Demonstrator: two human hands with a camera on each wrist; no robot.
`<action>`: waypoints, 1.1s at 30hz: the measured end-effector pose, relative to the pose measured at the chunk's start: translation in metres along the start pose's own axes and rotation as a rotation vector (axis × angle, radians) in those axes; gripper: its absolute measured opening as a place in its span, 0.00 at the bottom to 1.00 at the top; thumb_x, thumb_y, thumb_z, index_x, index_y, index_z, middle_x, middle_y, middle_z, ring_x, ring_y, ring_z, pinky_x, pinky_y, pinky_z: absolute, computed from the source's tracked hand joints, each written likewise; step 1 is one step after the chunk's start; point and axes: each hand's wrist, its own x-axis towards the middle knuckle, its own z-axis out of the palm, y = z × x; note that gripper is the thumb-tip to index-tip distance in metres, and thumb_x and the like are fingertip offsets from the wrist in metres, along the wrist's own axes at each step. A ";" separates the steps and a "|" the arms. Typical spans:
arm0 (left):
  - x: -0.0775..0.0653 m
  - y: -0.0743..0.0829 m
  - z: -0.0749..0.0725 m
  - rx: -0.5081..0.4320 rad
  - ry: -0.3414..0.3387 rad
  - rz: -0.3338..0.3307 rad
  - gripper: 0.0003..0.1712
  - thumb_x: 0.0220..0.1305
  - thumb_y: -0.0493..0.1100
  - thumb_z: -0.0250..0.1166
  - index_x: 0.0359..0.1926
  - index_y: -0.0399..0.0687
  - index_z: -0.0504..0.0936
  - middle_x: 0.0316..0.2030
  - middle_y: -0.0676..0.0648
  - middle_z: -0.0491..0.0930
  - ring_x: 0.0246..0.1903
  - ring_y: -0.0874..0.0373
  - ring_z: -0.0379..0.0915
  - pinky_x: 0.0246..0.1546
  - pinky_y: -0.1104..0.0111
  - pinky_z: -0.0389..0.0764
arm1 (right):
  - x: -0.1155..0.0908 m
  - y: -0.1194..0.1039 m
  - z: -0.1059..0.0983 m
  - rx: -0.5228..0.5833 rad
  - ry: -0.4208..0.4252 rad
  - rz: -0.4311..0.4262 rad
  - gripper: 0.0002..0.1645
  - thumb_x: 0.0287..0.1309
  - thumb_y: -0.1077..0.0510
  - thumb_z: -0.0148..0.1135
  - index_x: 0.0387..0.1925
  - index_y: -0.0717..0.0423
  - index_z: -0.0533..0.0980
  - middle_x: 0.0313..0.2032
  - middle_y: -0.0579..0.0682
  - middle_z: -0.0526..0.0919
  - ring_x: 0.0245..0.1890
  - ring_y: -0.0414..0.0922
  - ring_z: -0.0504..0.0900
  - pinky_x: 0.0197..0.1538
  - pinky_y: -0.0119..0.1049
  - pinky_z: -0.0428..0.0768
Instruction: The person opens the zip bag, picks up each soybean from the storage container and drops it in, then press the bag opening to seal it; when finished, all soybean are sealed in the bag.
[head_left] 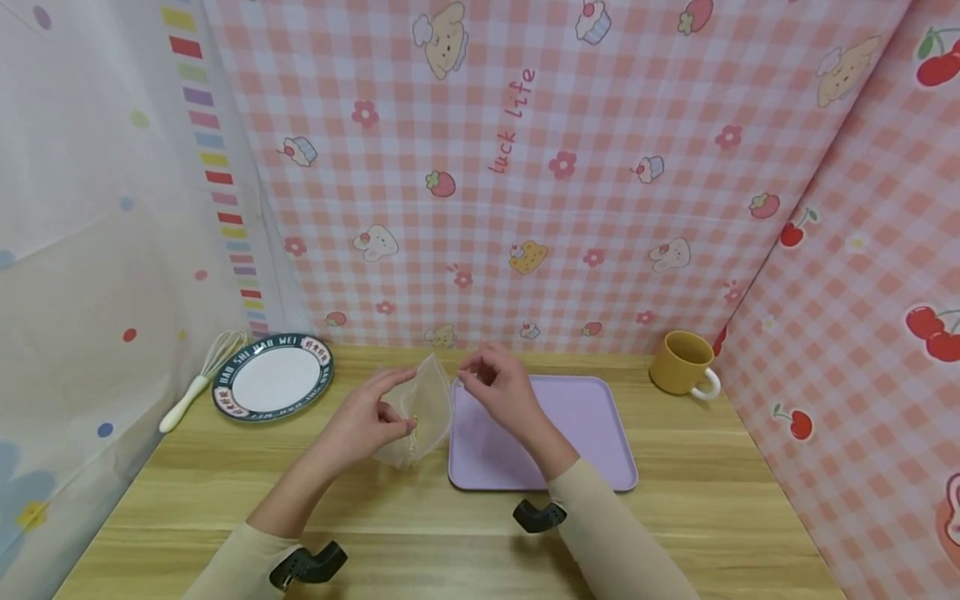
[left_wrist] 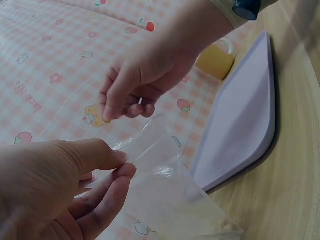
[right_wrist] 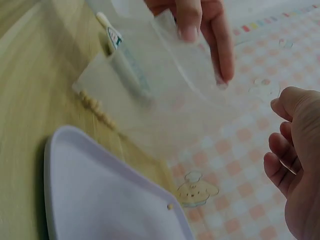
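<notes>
My left hand pinches the upper edge of a clear plastic bag between thumb and fingers. Small round beige beans lie along the bottom of the bag, which hangs left of a light purple tray. My right hand is held over the tray's far left part, close beside the bag. Its thumb and index finger come together at the tips and the other fingers curl in; I cannot tell whether a bean is between them. One bean sits on the tray near its edge.
A white plate with a dark green lettered rim stands at the back left. Beside it lies a whisk with a pale handle. At the back right is a yellow mug with a white handle. Patterned cloth walls border the wooden table.
</notes>
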 end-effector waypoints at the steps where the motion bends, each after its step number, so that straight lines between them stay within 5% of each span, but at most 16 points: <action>1: 0.000 0.000 0.000 0.000 0.000 -0.001 0.47 0.63 0.26 0.78 0.81 0.39 0.71 0.76 0.36 0.70 0.30 0.57 0.86 0.31 0.67 0.88 | -0.001 -0.003 0.001 0.007 0.001 -0.014 0.08 0.64 0.72 0.75 0.39 0.58 0.88 0.33 0.50 0.80 0.30 0.42 0.75 0.32 0.29 0.74; 13: 0.000 0.002 -0.002 -0.013 -0.015 -0.014 0.47 0.64 0.27 0.78 0.82 0.41 0.70 0.77 0.37 0.69 0.32 0.57 0.86 0.31 0.67 0.88 | -0.010 -0.021 0.019 0.060 -0.065 -0.093 0.07 0.66 0.71 0.74 0.38 0.57 0.86 0.34 0.49 0.80 0.28 0.39 0.73 0.31 0.29 0.72; 28: -0.002 0.003 -0.001 0.001 -0.016 -0.011 0.46 0.65 0.27 0.77 0.82 0.41 0.70 0.77 0.37 0.69 0.32 0.57 0.86 0.31 0.67 0.88 | -0.012 -0.026 0.031 0.067 -0.054 -0.105 0.10 0.65 0.72 0.75 0.47 0.64 0.87 0.35 0.58 0.81 0.28 0.43 0.71 0.32 0.30 0.70; 33: -0.002 0.003 -0.002 0.001 -0.015 -0.015 0.47 0.65 0.28 0.78 0.82 0.40 0.70 0.78 0.37 0.68 0.32 0.57 0.86 0.32 0.67 0.88 | -0.013 -0.025 0.028 0.062 -0.058 -0.068 0.07 0.67 0.70 0.75 0.46 0.62 0.88 0.35 0.54 0.81 0.29 0.40 0.72 0.33 0.29 0.71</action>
